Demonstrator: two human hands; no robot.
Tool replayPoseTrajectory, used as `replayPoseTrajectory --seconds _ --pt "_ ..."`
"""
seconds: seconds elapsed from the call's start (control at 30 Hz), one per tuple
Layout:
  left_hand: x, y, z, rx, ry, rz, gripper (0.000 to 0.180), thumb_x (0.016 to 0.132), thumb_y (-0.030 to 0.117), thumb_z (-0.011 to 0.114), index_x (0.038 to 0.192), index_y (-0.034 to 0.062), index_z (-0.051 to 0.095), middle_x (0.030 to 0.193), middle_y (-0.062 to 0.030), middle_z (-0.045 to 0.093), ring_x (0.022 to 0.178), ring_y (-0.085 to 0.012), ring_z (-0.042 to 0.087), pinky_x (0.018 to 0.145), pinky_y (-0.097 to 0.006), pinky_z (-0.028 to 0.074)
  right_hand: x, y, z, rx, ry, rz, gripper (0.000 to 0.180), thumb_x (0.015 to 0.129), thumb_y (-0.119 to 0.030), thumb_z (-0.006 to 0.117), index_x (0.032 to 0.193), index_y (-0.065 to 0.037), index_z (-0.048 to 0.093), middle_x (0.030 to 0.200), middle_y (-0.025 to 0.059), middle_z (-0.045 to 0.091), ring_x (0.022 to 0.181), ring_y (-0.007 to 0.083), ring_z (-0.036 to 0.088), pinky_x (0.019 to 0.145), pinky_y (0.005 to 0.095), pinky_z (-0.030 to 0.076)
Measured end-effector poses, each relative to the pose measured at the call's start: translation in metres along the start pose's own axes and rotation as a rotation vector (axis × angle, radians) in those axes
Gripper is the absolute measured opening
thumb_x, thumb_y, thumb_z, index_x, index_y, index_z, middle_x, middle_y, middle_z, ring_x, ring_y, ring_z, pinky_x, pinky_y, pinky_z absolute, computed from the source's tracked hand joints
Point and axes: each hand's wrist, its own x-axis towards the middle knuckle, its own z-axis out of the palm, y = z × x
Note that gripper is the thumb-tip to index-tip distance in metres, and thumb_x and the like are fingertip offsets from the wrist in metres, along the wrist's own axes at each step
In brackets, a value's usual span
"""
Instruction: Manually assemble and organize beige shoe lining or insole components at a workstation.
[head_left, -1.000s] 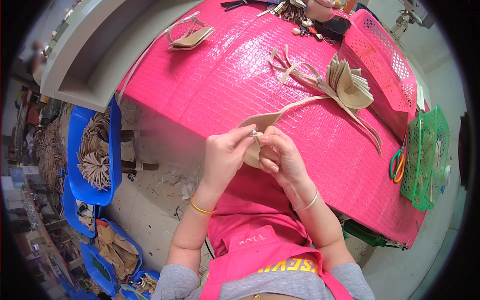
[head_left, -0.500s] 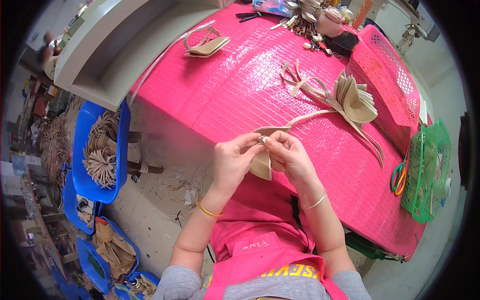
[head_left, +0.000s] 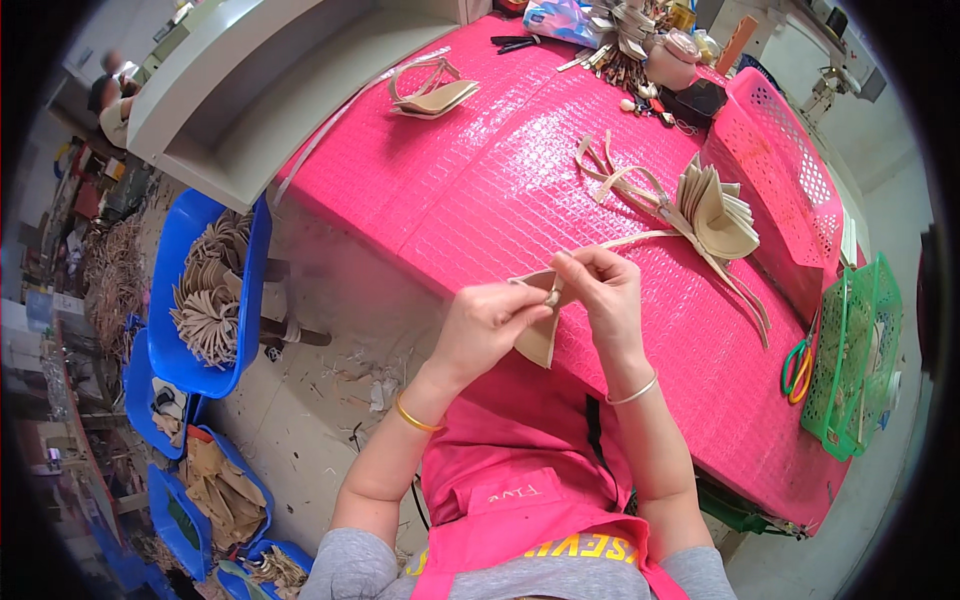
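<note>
Over the near edge of the table, a beige sandal upper point(head_left: 538, 342) with a curved, cup-like piece hangs between my hands. Pinched fingers of my left hand point(head_left: 488, 328) grip its strap beside a small shiny buckle point(head_left: 552, 298). On the other side, my right hand point(head_left: 606, 300) is closed on the strap, thumb against forefinger, just above the buckle. How the strap runs through the buckle is too small to make out. To the right lies a bunch of similar uppers point(head_left: 722, 222) with long straps; one strap runs from it toward my right hand.
Another beige upper point(head_left: 438, 98) lies at the table's far left, near a grey shelf unit point(head_left: 250, 95). Right of the bunch stand a pink basket point(head_left: 780, 180) and a green basket point(head_left: 850, 360), with scissors point(head_left: 797, 370) between. Blue bins point(head_left: 250, 300) of beige pieces are at left.
My right hand has risen and turned, drawing slightly away from the left, which has shifted a little right and down. The buckle now shows between them.
</note>
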Motion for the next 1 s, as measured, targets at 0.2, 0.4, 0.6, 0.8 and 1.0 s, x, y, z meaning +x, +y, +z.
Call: replayPoseTrajectory --seconds 0.2,0.4,0.6,0.8,1.0 --pt "0.007 0.005 -0.011 -0.176 -0.044 -0.191 0.017 0.072 0.005 0.06 0.088 0.0023 0.062 0.076 -0.0049 0.063 0.065 -0.0106 0.056 0.053 -0.022 0.038 -0.003 -0.004 -0.016 -0.704 0.197 -0.617 0.014 0.071 -0.004 0.06 0.085 -0.002 0.062 0.064 0.0058 0.057 0.058 0.0198 0.055 0.057 0.0243 0.044" --pt "0.014 -0.01 -0.036 0.142 0.363 0.114 0.019 0.077 0.006 0.055 0.095 0.0007 0.06 0.084 -0.0075 0.059 0.075 -0.0149 0.055 0.065 -0.025 0.043 0.015 -0.005 -0.032 -0.544 0.05 -0.213 0.015 0.073 -0.001 0.057 0.087 0.003 0.06 0.074 0.0079 0.061 0.069 0.0123 0.057 0.063 0.025 0.045" --pt "0.073 -0.083 -0.103 -0.321 0.594 -0.422 0.041 0.089 0.034 0.037 0.111 0.0018 0.049 0.096 -0.0093 0.055 0.076 -0.0134 0.054 0.067 -0.025 0.045 0.133 -0.047 -0.01 -0.136 0.055 -0.261 0.021 0.08 -0.012 0.054 0.093 0.005 0.058 0.077 0.0033 0.059 0.067 0.0069 0.052 0.058 0.019 0.042" --pt "0.156 -0.159 -0.117 -0.395 0.604 -0.786 0.063 0.085 0.055 0.026 0.123 0.0062 0.037 0.113 -0.0147 0.045 0.089 -0.0242 0.051 0.074 -0.036 0.045 0.282 0.008 0.059 -0.088 -0.031 -0.307 0.02 0.078 -0.016 0.056 0.09 0.0 0.061 0.077 0.0083 0.061 0.062 0.0123 0.054 0.054 0.0256 0.043" --pt "0.163 -0.157 -0.115 -0.579 0.342 -0.899 0.064 0.084 0.046 0.04 0.125 -0.0017 0.031 0.12 -0.02 0.042 0.109 -0.0283 0.043 0.086 -0.038 0.04 0.288 0.086 0.077 -0.638 0.045 -0.397 0.022 0.067 -0.01 0.064 0.087 -0.003 0.056 0.083 0.0186 0.05 0.089 0.0309 0.047 0.077 0.0358 0.04"
